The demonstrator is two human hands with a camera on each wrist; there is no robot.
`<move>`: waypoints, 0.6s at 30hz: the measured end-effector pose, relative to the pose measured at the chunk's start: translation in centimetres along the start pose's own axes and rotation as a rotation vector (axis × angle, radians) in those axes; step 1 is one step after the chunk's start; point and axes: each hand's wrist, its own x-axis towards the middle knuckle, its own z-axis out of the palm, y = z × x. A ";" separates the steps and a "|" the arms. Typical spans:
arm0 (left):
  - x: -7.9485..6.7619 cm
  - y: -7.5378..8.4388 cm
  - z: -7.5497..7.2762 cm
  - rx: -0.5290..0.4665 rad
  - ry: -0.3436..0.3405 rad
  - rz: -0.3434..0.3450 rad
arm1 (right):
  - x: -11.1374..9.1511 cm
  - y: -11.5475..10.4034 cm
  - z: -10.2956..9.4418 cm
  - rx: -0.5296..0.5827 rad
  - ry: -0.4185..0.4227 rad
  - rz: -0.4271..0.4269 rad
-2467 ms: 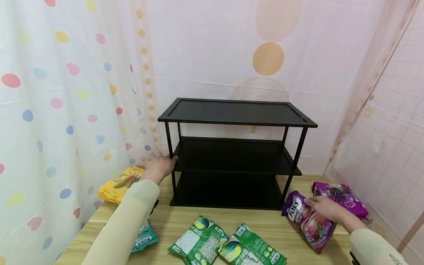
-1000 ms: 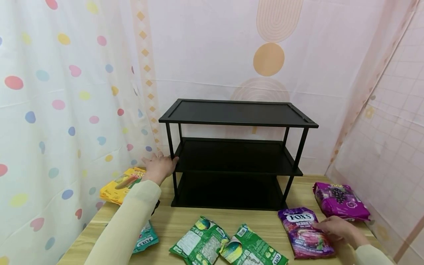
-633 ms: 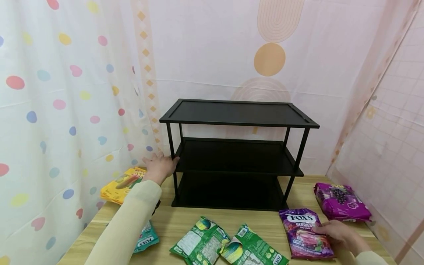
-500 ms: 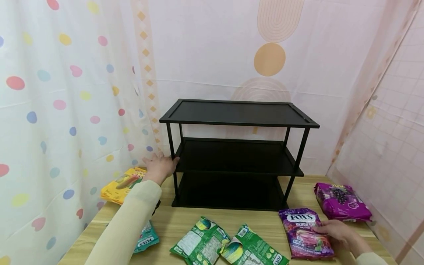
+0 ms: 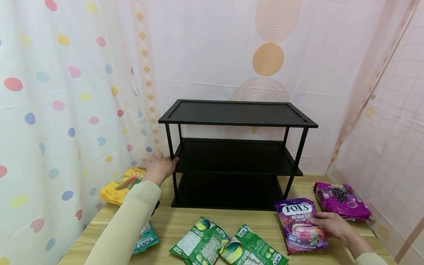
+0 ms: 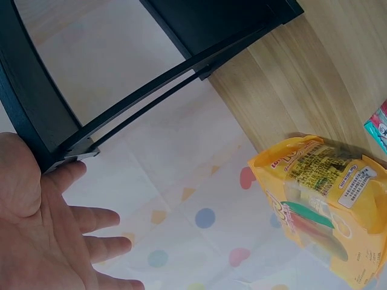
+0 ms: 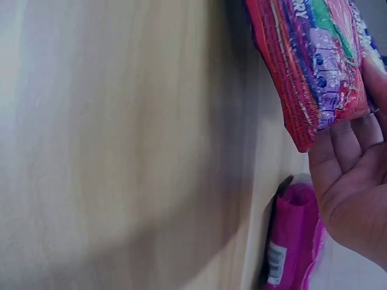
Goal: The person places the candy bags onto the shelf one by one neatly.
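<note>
My right hand (image 5: 334,226) holds a purple bag of Fox's berries candy (image 5: 299,228) by its right side, thumb on the printed face and fingers underneath. In the right wrist view the candy bag (image 7: 314,66) is raised over the wooden table, above its shadow. My left hand (image 5: 159,168) rests against the left side of the black three-tier shelf (image 5: 232,156), at its middle tier. In the left wrist view the left hand (image 6: 54,223) has its fingers spread straight, with the shelf edge against the base of the thumb.
Two green candy bags (image 5: 202,241) lie at the front of the table (image 5: 172,224). A magenta grape bag (image 5: 341,200) is at the right, a yellow mango bag (image 5: 120,186) at the left. A teal bag (image 5: 145,239) is partly behind the left sleeve. Curtains stand behind.
My right hand has turned the purple candy bag from a slant to face up, lowered it toward the front, then raised it slightly toward the shelf. The left hand stays in place.
</note>
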 end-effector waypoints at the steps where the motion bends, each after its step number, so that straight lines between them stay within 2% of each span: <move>1: 0.0 0.0 0.0 -0.001 0.000 0.000 | -0.1 -0.2 0.1 0.003 0.000 -0.007; 13: 0.1 0.0 0.0 -0.008 -0.007 -0.004 | -0.4 -1.9 1.3 0.022 0.020 -0.145; 18: 0.1 -0.1 -0.1 -0.002 -0.014 -0.008 | -0.6 -2.6 2.0 -0.011 0.066 -0.194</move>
